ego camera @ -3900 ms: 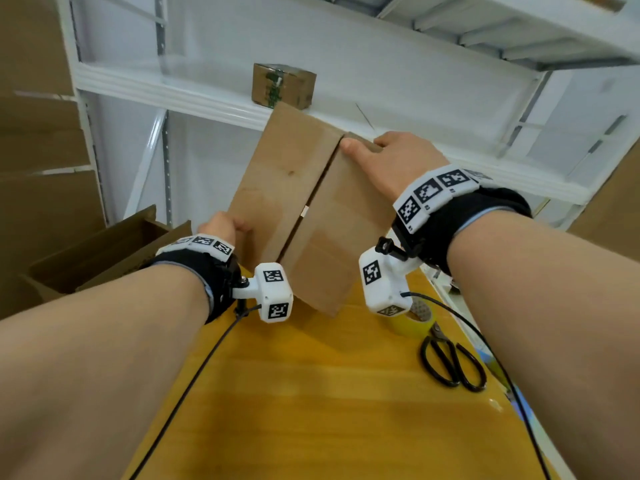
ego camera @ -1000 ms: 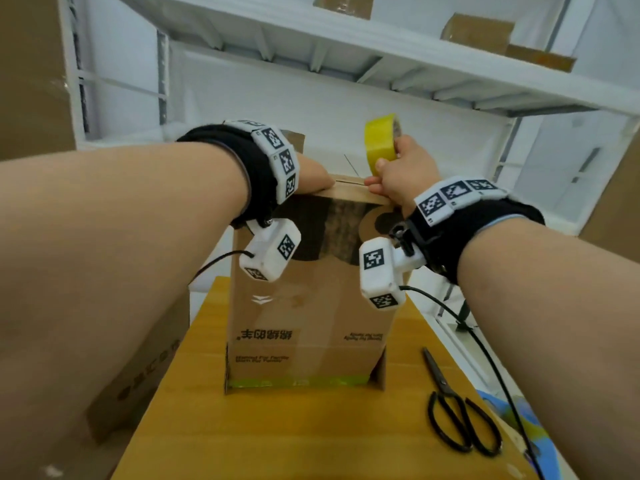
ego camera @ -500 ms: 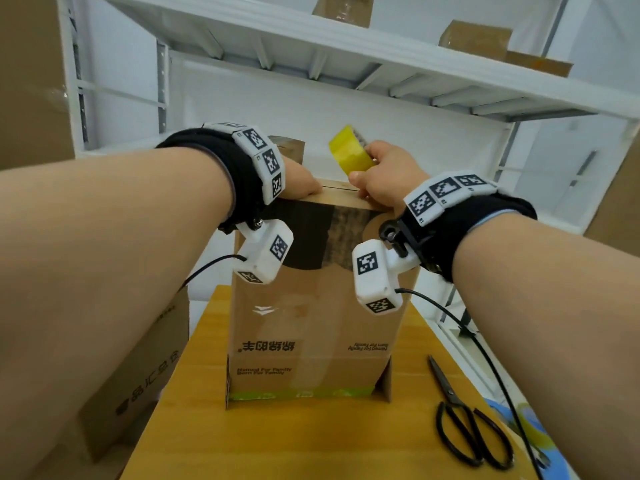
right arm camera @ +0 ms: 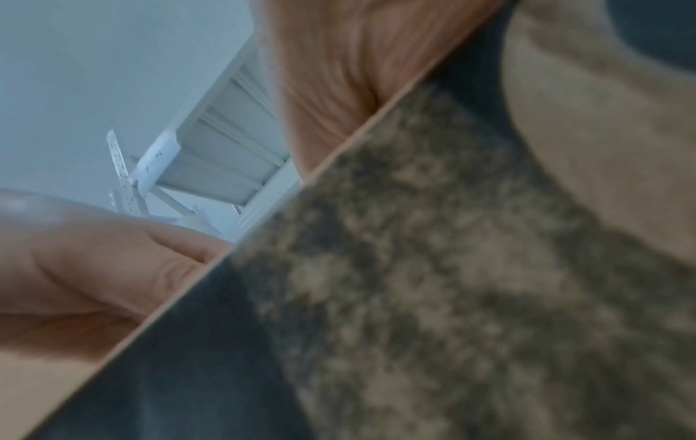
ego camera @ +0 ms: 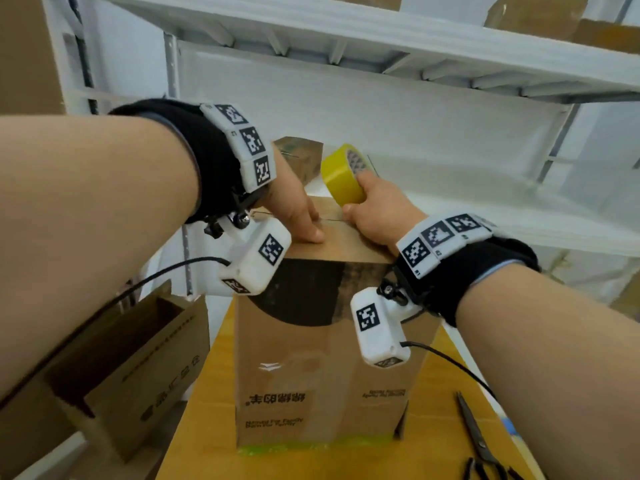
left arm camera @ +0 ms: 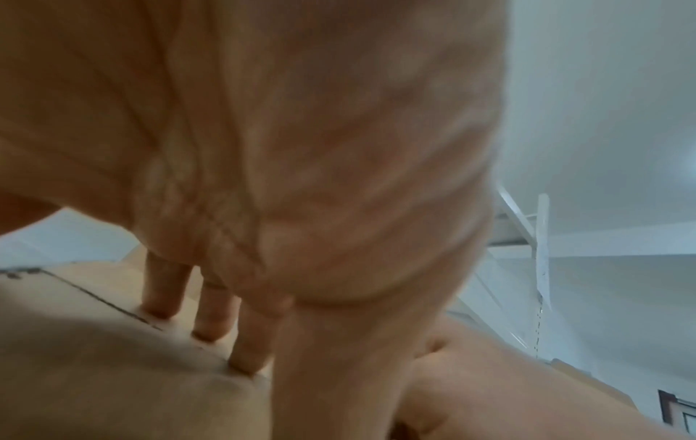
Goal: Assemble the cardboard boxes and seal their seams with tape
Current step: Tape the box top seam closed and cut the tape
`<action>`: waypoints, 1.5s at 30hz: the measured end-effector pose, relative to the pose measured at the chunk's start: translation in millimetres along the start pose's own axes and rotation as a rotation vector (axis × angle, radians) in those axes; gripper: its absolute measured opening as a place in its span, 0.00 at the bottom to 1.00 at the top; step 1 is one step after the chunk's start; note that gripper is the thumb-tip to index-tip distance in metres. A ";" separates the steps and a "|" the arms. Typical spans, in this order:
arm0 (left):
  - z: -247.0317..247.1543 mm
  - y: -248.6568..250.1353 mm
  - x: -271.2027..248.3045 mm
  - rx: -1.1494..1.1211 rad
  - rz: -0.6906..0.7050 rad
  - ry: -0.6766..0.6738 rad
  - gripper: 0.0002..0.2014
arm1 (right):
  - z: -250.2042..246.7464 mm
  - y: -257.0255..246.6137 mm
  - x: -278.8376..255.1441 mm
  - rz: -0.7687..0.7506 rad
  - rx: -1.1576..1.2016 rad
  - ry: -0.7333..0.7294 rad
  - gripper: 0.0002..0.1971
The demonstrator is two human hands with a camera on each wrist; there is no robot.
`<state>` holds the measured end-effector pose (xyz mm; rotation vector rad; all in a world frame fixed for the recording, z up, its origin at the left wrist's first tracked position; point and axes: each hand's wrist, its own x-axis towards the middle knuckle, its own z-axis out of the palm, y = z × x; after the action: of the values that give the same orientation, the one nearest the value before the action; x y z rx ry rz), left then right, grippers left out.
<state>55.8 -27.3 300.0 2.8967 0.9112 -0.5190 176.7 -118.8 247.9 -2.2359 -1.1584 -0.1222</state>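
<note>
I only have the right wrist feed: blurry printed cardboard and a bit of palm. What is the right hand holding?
Observer: The right hand grips a yellow tape roll, held just above the top of the box.
Operator: And the left hand?
Observer: The left hand presses down on the box top; in the left wrist view its straight fingers rest beside the flap seam.
Operator: Is a cutter in reach?
Observer: Black scissors lie on the wooden table, right of the box.
</note>
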 end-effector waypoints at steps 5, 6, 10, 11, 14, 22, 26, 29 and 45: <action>-10.4 -5.9 -0.7 -0.100 0.048 -0.102 0.27 | -0.4 -2.8 4.1 0.035 -0.038 -0.044 0.26; -11.1 -6.1 -1.0 -0.097 0.048 -0.098 0.26 | -1.9 -2.6 3.0 0.034 -0.020 -0.065 0.25; -10.0 -11.4 -4.2 -0.037 0.069 -0.081 0.33 | -16.6 -7.6 -1.6 0.082 0.064 -0.130 0.24; -9.1 -13.4 -4.9 -0.022 0.080 -0.075 0.36 | -19.8 -9.9 -1.2 0.101 0.074 -0.147 0.23; -9.0 -14.4 -7.1 -0.024 0.104 -0.070 0.39 | -30.8 -19.7 3.4 0.158 0.088 -0.177 0.24; -15.2 -20.9 -7.5 -0.193 0.131 -0.147 0.39 | -31.5 -35.5 6.6 0.251 0.018 -0.408 0.32; -7.3 -28.5 -5.4 -0.429 0.087 -0.151 0.39 | -35.2 -42.9 8.9 0.287 0.000 -0.474 0.30; -9.8 -31.6 3.5 -0.781 0.000 -0.133 0.43 | -33.3 -50.1 10.3 0.313 -0.002 -0.497 0.28; -35.3 -24.8 36.3 -1.406 0.020 -0.078 0.25 | -57.7 -52.5 25.5 0.304 -0.085 -0.724 0.23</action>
<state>80.2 18.5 322.1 1.5799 0.7394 0.0668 162.9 -110.1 328.4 -2.5818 -1.1376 0.8356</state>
